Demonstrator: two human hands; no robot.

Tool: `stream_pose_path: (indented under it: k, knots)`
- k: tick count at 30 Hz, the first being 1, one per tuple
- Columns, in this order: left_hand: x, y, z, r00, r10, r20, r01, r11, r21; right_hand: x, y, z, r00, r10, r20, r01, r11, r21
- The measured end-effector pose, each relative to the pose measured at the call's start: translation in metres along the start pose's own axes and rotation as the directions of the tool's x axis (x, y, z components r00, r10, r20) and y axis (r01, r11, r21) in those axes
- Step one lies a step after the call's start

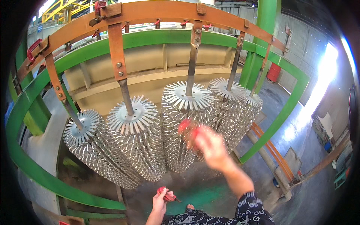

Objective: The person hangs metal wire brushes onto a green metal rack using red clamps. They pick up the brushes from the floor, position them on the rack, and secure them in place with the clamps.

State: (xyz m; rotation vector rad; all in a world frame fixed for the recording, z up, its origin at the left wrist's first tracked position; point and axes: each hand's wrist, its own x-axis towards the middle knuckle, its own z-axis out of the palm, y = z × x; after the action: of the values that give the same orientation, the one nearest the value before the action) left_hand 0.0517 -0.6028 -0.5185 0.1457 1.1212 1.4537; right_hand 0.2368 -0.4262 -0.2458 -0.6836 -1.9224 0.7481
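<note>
- The left hand (160, 200) is low in view, its fingers curled closed around a small red tool (170, 196) whose dark tip points down and to the right.
- The right hand (212, 148) is raised in front of the third stack (174, 140) from the left, its fingers closed on a red piece (190, 131); both are blurred, so I cannot tell the piece's exact shape or whether it touches the stack.
- Five stacks of shiny metal strips hang in a row, each topped by a slotted disc, the third one's (182, 90) standing near the middle.
- Side room between the stacks is tight: the second stack (144, 153) sits close against the third, with only a narrow dark slit between them.
- Rods (192, 67) run from the discs up to a long orange bar (157, 10) with red clamps (34, 50) on it.
- A green frame (131, 40) curves around the row; its right rail (275, 120) slants down to the right of the stacks.
- A beige panel (144, 60) closes off the space behind.
- The near side is more open: the left hand is well apart from the stack bottoms, over the floor (215, 182).
- Beyond the right rail, more floor spreads out toward a red barrel (274, 72).
</note>
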Motion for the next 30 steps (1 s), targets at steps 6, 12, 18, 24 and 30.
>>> stream_pose_path:
  k: [6, 12, 18, 24, 30]
  knots:
    - [0.005, -0.016, 0.015, 0.999, -0.019, 0.050, 0.022, 0.997, -0.070, 0.220, -0.106, -0.097, 0.763, -0.560, -0.323, 0.432, 0.813, -0.390]
    - [0.019, 0.004, 0.016, 1.000, 0.008, 0.014, -0.007, 0.999, -0.035, 0.310, -0.130, -0.114, 0.665, -0.659, -0.352, 0.239, 0.634, -0.736]
    - [0.040, 0.025, -0.006, 0.999, 0.022, 0.037, -0.022, 1.000, -0.001, 0.329, -0.144, -0.121, 0.798, -0.567, -0.207, 0.164, 0.534, -0.829]
    - [0.038, 0.032, -0.006, 0.999, 0.044, 0.016, -0.045, 0.994, 0.103, 0.276, -0.174, -0.102, 0.783, -0.607, -0.136, 0.136, 0.381, -0.915]
    - [0.037, -0.008, 0.014, 0.994, -0.051, -0.102, 0.060, 0.994, 0.092, 0.102, -0.039, -0.037, 0.623, -0.724, 0.295, 0.781, 0.595, -0.191]
